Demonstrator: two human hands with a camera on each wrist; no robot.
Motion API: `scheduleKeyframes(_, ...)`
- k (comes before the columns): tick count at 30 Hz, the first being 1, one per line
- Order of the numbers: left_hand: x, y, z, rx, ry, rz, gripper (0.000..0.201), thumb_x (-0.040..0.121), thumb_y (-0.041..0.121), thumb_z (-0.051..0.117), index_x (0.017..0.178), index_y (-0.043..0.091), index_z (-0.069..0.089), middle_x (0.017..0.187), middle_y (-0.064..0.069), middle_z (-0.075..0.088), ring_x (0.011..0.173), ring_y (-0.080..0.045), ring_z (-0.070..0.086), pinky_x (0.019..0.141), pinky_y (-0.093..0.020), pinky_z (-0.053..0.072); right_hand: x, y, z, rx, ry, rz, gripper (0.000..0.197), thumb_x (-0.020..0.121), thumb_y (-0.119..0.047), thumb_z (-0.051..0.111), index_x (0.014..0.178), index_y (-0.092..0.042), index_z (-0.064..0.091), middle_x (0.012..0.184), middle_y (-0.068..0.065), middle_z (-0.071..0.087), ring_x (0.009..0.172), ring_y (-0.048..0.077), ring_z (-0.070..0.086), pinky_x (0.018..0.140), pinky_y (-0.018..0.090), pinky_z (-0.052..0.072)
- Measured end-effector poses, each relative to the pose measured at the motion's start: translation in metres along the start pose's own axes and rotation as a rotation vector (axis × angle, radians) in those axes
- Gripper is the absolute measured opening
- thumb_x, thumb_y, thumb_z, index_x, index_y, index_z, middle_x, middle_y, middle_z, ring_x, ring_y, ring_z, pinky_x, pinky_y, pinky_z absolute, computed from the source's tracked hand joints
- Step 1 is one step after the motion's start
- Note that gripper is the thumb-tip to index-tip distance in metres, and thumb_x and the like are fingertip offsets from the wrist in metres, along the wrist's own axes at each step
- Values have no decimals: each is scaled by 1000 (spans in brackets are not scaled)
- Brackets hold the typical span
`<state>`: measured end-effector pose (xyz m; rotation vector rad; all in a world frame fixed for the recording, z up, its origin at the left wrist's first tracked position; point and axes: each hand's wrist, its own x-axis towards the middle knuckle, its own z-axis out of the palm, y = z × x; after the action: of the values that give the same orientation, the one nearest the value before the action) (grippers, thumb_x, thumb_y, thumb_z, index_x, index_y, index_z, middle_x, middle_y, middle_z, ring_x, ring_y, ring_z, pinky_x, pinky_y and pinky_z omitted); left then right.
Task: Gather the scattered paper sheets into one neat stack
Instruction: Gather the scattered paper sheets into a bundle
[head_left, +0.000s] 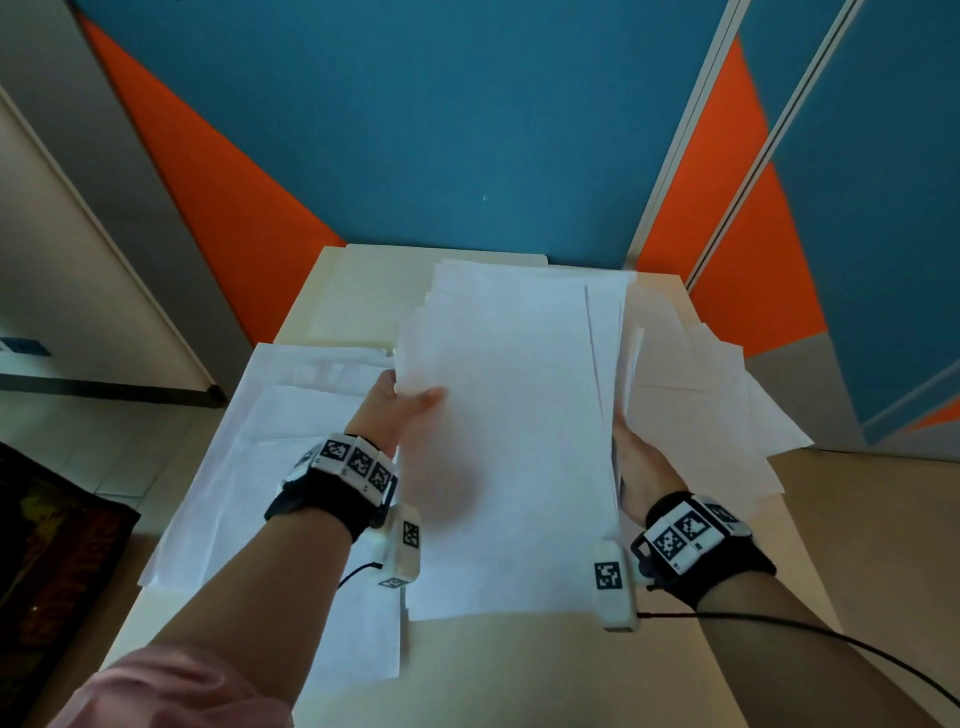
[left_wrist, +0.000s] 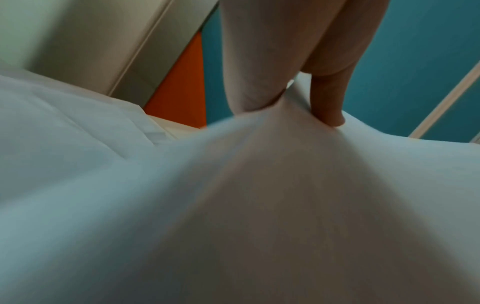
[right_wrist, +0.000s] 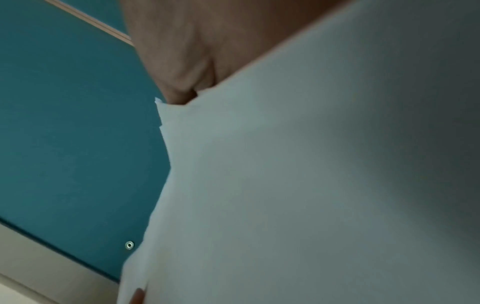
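Note:
A bundle of several white paper sheets (head_left: 511, 426) is held up over the table, its far edges uneven. My left hand (head_left: 405, 402) grips its left edge, thumb on top; the left wrist view shows the thumb (left_wrist: 328, 102) pressing the paper (left_wrist: 259, 205). My right hand (head_left: 631, 457) holds the bundle's right edge, its fingers hidden behind the paper (right_wrist: 311, 185). More loose sheets (head_left: 270, 431) lie spread on the left of the table, and others (head_left: 696, 405) fan out on the right, hanging over the edge.
The cream table (head_left: 519, 675) stands against a blue and orange wall (head_left: 415, 130). A flat cream board (head_left: 358, 306) lies at its far left. A dark patterned rug (head_left: 47, 561) covers the floor at left. A cable (head_left: 831, 644) trails from my right wrist.

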<state>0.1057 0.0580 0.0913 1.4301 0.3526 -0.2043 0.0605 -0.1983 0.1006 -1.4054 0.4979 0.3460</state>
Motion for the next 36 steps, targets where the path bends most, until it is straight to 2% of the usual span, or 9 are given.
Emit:
scheduleKeyframes(3, 4, -13, 8, 4, 25, -12, 49, 79, 9, 69, 124, 2, 52, 118, -23, 63, 107, -41, 61, 93, -57, 48, -1, 0, 0, -6, 11, 26, 60, 83, -60, 46, 128, -20, 51, 125, -1, 58, 122, 21, 51, 104, 42, 41)
scheduleKeyframes(5, 3, -19, 14, 13, 19, -13, 44, 79, 11, 69, 120, 2, 57, 117, -23, 65, 106, -40, 62, 93, -57, 49, 3, 4, 1, -181, 26, -10, 59, 83, -40, 62, 133, -12, 46, 131, 0, 53, 127, 22, 47, 111, 41, 32)
scheduleKeyframes(8, 2, -30, 16, 43, 20, -15, 46, 79, 14, 69, 122, 3, 56, 115, -19, 66, 102, -36, 64, 91, -53, 51, 9, 11, 3, -363, 86, -39, 44, 85, -12, 63, 127, -5, 51, 122, 4, 58, 108, 20, 53, 99, 31, 37)
scheduleKeyframes(12, 1, -46, -4, 261, 77, -44, 44, 87, 28, 61, 123, 5, 53, 100, -8, 64, 83, -21, 61, 73, -30, 49, 15, 9, 0, -373, 128, -56, 42, 88, -6, 59, 128, -1, 50, 121, 12, 58, 103, 18, 49, 93, 27, 35)
scheduleKeyframes(15, 0, -63, -44, 549, 223, -84, 47, 87, 26, 61, 128, 5, 52, 124, -16, 58, 111, -31, 57, 90, -33, 44, 21, 5, -1, -366, 168, -61, 42, 87, -7, 60, 128, -1, 50, 130, 14, 56, 108, 22, 51, 95, 28, 35)
scheduleKeyframes(19, -12, -80, -97, 842, 442, -246, 47, 85, 16, 60, 130, 13, 51, 137, -15, 40, 121, -34, 46, 97, -41, 44, 25, 0, 10, -365, 173, -81, 41, 88, -6, 59, 127, 1, 51, 131, 16, 55, 122, 28, 50, 95, 28, 34)
scheduleKeyframes(27, -37, -92, -155, 933, 633, -658, 108, 60, 43, 82, 141, -1, 25, 144, -23, 35, 133, -37, 37, 107, -50, 36, 32, 8, 38, -431, 125, -75, 43, 87, -6, 59, 129, -1, 50, 132, 15, 56, 121, 29, 51, 100, 33, 36)
scheduleKeyframes(32, -31, -87, -172, 873, 500, -569, 56, 74, 24, 76, 118, -6, 58, 118, -21, 64, 107, -33, 62, 84, -33, 48, 33, 10, 47, -447, 133, -59, 45, 87, -7, 61, 129, -2, 49, 133, 14, 55, 121, 30, 51, 107, 39, 37)
scheduleKeyframes(36, -25, -78, -173, 1011, 496, -489, 61, 84, 33, 64, 135, 5, 47, 139, -17, 48, 126, -32, 47, 99, -38, 41, 31, 10, 48, -449, 140, -54, 42, 88, -3, 58, 128, 1, 49, 131, 16, 55, 120, 30, 51, 95, 31, 37)
